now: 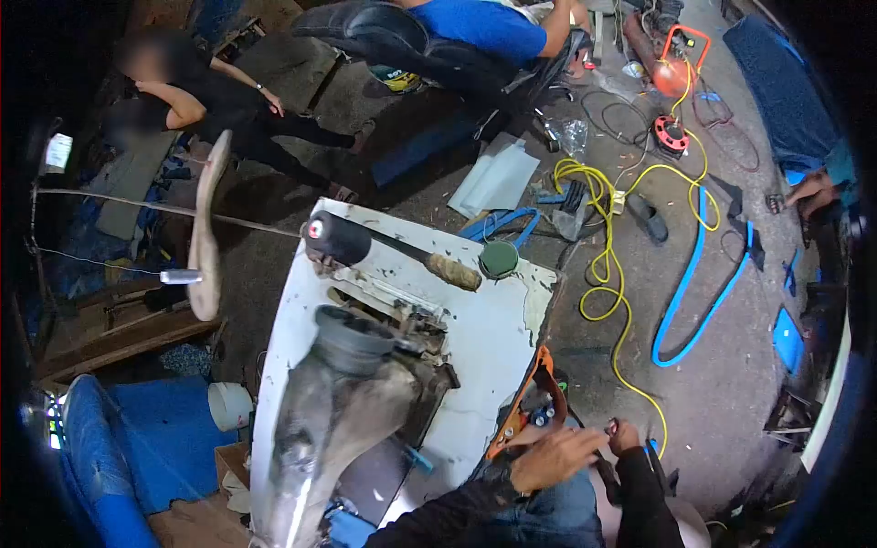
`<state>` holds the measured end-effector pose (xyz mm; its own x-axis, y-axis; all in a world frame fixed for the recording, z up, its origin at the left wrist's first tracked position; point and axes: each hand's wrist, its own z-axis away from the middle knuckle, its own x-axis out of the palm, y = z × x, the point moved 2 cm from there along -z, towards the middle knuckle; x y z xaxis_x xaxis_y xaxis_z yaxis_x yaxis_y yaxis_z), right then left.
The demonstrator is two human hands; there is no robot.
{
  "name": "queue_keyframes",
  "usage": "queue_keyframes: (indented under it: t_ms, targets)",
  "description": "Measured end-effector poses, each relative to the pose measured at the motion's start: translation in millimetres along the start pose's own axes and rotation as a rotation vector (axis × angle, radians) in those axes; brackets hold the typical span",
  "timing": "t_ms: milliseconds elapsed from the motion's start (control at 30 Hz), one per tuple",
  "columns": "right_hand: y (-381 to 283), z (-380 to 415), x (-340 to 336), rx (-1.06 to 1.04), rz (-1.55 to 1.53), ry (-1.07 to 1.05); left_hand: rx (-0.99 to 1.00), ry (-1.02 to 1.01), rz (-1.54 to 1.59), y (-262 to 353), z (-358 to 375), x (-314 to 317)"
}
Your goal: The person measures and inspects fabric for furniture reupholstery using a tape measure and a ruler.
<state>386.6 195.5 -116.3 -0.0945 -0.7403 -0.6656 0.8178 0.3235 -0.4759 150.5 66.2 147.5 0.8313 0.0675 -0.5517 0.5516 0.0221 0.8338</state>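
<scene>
My left hand (557, 458) reaches across my lap with its fingers stretched out and nothing visible gripped in them. Just right of its fingertips, my right hand (626, 436) is closed around something small and dark that I cannot make out. Both sleeves are dark. An orange bracket-like part (525, 411) with small dark and metal pieces in it lies beyond my left hand, at the edge of a worn white panel (489, 365). On the panel's left side stands a large grey metal housing (343, 429) with a dark ring at its top, partly blurred.
A black cylinder (343, 242) with a long shaft and a green round lid (499, 260) are on the panel. Yellow cable (610, 274) and blue hose (681, 310) lie across the floor. A person in black (228, 110) and one in blue (475, 27) are beyond.
</scene>
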Motion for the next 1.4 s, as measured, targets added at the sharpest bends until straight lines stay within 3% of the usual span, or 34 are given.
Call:
queue_keyframes:
  t_ms: [67,167,200,267,333,433,500,533,600,633,700,767,833,900,967,1100,1167,1200,1267,1333,1400]
  targets:
    - [38,31,21,0.185,0.074,-0.192,0.008,0.04,0.085,23,2,-15]
    - [-1,74,-35,0.344,0.076,-0.446,-0.06,0.142,0.177,85,2,-69]
    - [9,77,-35,0.301,0.058,-0.333,-0.105,0.177,0.201,95,5,-81]
    - [24,61,-33,0.103,0.245,-0.427,-0.231,0.276,0.284,109,17,-103]
    - [30,37,-36,-0.018,0.316,-0.54,-0.304,0.307,0.142,99,36,-103]
    - [-20,14,-75,-0.167,0.465,-0.427,-0.376,0.292,0.062,100,60,-114]
    - [-40,-8,-86,-0.041,0.342,-0.441,-0.438,0.313,0.119,106,72,-114]
    - [-62,-2,-113,-0.124,0.105,-0.472,-0.473,0.325,0.186,106,75,-115]
    - [-51,-15,-96,-0.425,0.167,-0.257,-0.604,0.271,0.332,108,71,-122]
    - [-25,-34,-69,-0.317,0.143,-0.136,-0.593,0.251,0.315,105,67,-120]
    - [-66,10,-103,-0.118,-0.086,-0.061,-0.579,0.238,0.267,97,63,-119]
    - [-77,61,-121,-0.036,-0.124,0.11,-0.419,0.256,0.305,88,60,-103]
    - [-72,103,-135,0.007,-0.043,0.133,-0.326,0.247,0.368,94,50,-102]
    - [-52,141,-142,0.11,-0.045,0.143,-0.309,0.171,0.351,96,45,-102]
    - [23,161,-114,0.193,0.037,0.2,-0.283,0.133,0.322,89,37,-100]
    - [98,211,-96,0.301,-0.029,-0.263,-0.404,0.046,0.338,110,8,-122]
    - [112,229,-91,0.49,-0.236,-0.166,-0.374,0.0,0.353,100,-12,-119]
    - [111,232,-96,0.434,-0.137,-0.154,-0.362,-0.034,0.321,101,-29,-120]
    - [108,228,-100,0.418,-0.063,-0.205,-0.461,-0.117,0.33,100,-70,-119]
    - [105,223,-99,0.492,-0.104,-0.359,-0.428,-0.106,0.425,94,-119,-107]
    - [106,223,-109,0.474,-0.275,-0.429,-0.456,-0.146,0.486,59,-167,-81]
